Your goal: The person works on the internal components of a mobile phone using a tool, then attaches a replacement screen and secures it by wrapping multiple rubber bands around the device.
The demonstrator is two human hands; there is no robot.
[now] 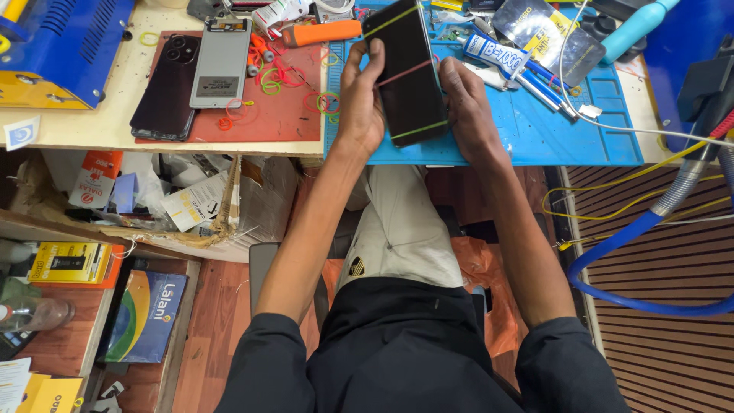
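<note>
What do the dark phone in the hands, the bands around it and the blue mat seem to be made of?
Phone: glossy black glass, judging by its sheen. Bands: thin, stretched, coloured, probably rubber. Blue mat: matte with moulded ridges, likely silicone. Both hands, left hand and right hand, hold the phone.

We see a bright, evenly lit scene under diffuse overhead light, with soft short shadows beneath the hands, mild glare on the dark phone screen (406, 73), sharp focus at centre, and wide-angle bending and slight softness toward the frame edges.
</note>
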